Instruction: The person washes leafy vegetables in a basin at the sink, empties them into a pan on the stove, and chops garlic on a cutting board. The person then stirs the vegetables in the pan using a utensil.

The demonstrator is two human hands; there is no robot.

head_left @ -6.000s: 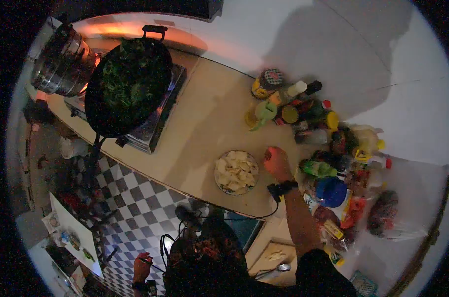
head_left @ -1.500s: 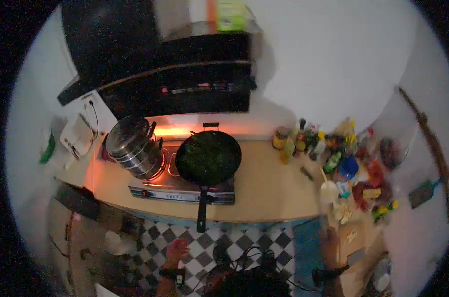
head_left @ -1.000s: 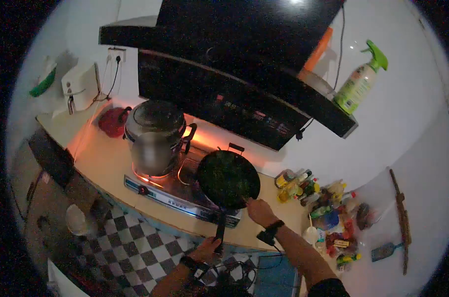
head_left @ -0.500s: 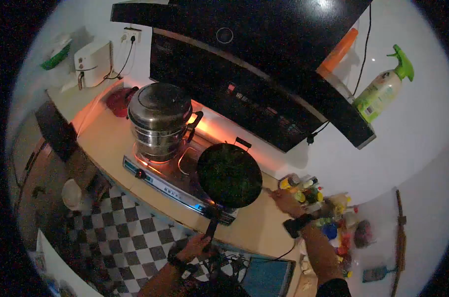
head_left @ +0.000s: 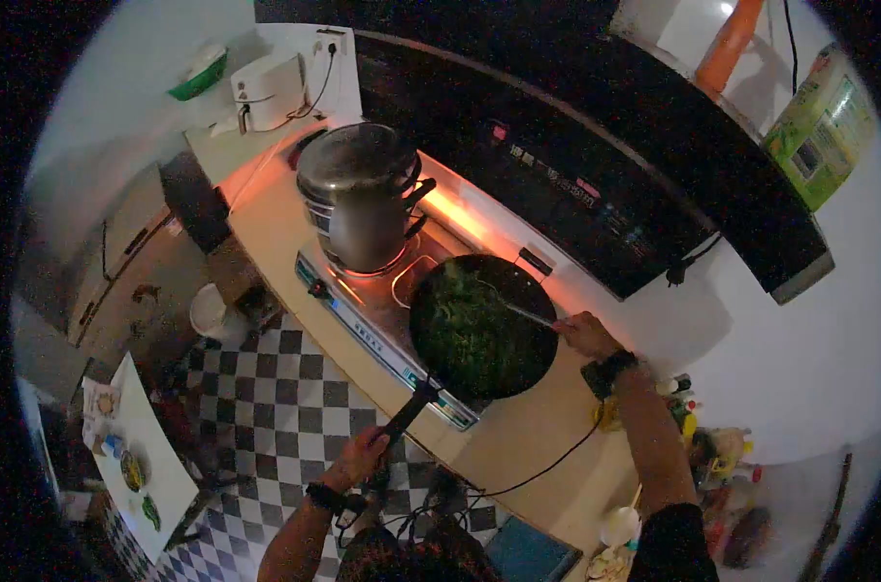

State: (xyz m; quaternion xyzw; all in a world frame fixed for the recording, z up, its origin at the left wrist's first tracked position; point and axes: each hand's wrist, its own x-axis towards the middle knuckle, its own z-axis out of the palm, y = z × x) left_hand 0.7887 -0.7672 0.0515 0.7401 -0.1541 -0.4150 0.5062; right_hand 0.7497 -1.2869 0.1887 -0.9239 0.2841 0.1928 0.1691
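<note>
Dim, grainy, orange glow (head_left: pixel 457 210), dark curved edges

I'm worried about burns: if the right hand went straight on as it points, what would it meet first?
Likely the wok, at the rim just ahead of the right hand; depth is unclear, so the hand might pass above it.

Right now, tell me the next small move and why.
Probably turn the leafy greens with the metal utensil: the right hand holds it with its far end inside the wok, and the left hand grips the wok's long handle, which should steady it.
</note>
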